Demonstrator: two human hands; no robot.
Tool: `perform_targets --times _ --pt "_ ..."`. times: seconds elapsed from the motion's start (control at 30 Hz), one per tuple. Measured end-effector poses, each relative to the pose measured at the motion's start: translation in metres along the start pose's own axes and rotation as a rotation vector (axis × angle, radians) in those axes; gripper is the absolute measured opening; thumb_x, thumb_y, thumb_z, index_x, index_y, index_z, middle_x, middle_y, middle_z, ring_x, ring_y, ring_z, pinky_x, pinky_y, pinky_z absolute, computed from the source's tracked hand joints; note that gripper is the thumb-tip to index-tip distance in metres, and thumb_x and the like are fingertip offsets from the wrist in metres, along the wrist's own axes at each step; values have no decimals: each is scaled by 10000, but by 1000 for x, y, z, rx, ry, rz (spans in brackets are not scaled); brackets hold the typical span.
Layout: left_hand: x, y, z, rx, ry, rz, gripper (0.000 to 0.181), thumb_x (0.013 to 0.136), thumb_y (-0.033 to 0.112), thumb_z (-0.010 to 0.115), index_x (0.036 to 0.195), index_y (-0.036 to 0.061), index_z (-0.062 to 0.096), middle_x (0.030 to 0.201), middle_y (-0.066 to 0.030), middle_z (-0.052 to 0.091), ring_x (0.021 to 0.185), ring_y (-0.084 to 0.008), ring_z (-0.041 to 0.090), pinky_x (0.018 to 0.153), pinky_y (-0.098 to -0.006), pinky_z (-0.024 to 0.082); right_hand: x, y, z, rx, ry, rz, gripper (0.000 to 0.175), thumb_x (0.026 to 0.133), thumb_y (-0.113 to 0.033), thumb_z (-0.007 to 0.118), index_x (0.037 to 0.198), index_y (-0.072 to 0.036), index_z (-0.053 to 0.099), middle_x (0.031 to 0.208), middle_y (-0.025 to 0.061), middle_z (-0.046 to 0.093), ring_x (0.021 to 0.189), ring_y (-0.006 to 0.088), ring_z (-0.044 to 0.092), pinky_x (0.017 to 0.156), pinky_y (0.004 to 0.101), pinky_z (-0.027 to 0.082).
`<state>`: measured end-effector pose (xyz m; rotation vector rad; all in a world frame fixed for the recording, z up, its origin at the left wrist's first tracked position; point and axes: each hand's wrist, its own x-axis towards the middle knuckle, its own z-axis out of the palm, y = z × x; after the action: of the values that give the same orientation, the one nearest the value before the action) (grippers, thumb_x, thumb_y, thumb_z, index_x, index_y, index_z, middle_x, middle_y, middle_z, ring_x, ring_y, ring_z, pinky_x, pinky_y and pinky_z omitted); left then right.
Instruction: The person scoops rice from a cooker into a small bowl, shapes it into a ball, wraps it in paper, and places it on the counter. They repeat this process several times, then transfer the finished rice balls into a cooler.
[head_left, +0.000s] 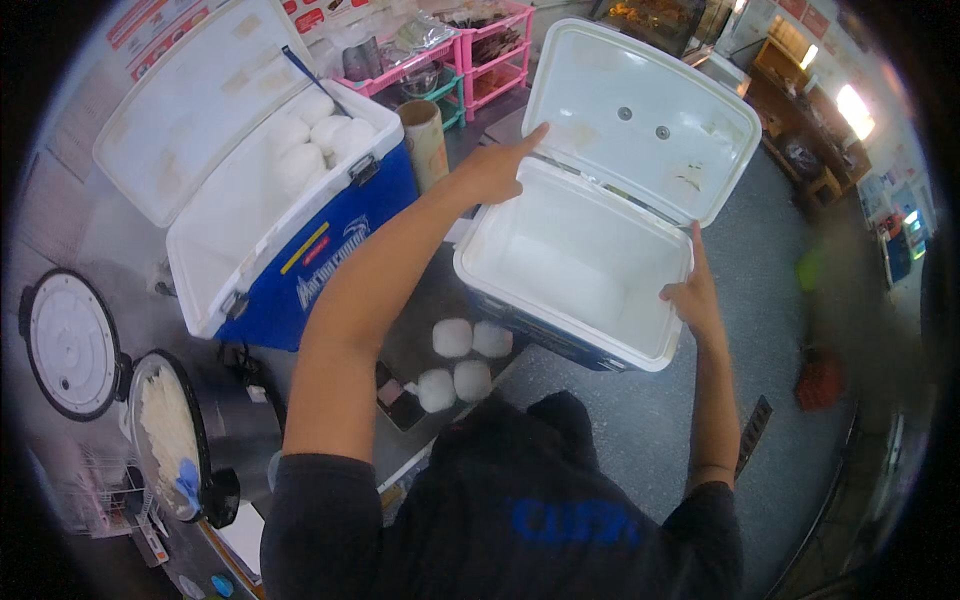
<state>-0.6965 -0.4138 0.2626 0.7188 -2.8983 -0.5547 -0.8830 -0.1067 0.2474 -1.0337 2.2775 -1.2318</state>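
A cooler box with an open white lid (645, 112) is held between my two hands, its white inside (577, 262) showing bare. My left hand (499, 171) grips the rim at the back left corner, its index finger stretched against the lid. On the right side, my right hand (694, 296) has its thumb over the rim and its index finger pointing up towards the hinge. The box overhangs the counter's edge; whether the counter bears it is hidden. Several white rounded bundles (454, 337) sit on the dark counter (420, 300) just below and left of it.
Left stands a larger blue Marina Cooler (390, 176), lid up, with several white bundles (300, 161) inside. A pot of cooked rice (169, 427) holds a blue scoop (187, 480); its round lid (71, 345) stands behind. Pink racks (499, 56) and a cardboard-coloured tube (424, 142) stand behind.
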Motion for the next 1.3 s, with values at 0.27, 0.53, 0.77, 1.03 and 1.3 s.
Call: perform_targets --times 0.27,0.53,0.77,1.03,1.3 --pt "78 -52 52 10 112 -126 888 791 7 544 1521 370 194 1155 -279 592 1013 -409 621 889 -491 496 68 40 69 -140 67 -70 954 675 49 627 1508 -3 165 1438 300 367 1351 389 382 1119 423 311" --pt "56 -78 53 28 358 -120 591 895 124 567 1449 228 390 1211 -211 574 994 -354 628 879 -439 500 63 11 74 -348 -96 -111 828 761 -70 719 1449 6 265 1382 309 382 1332 471 313 1118 536 242" --pt "-156 -68 126 -454 468 -585 396 767 73 681 1152 60 587 1191 -180 589 1139 -345 538 995 -436 428 30 -73 133 109 -807 -735 363 780 -28 624 1136 -2 556 1157 260 552 1094 465 544 953 560 436" --pt "-207 -82 238 -350 -270 -631 864 625 232 830 1388 57 464 1366 -270 470 1290 -416 430 1098 -450 358 -44 -8 271 -729 -1206 -491 595 823 -89 581 1375 30 392 1342 322 462 1229 451 494 1034 547 395" --pt "-218 -79 224 -597 -211 -727 800 587 279 875 1244 8 507 1211 -226 588 1156 -383 558 985 -406 441 -18 108 331 -709 -1148 -203 835 633 -251 780 1358 2 452 1379 270 460 1285 426 448 1046 538 387"
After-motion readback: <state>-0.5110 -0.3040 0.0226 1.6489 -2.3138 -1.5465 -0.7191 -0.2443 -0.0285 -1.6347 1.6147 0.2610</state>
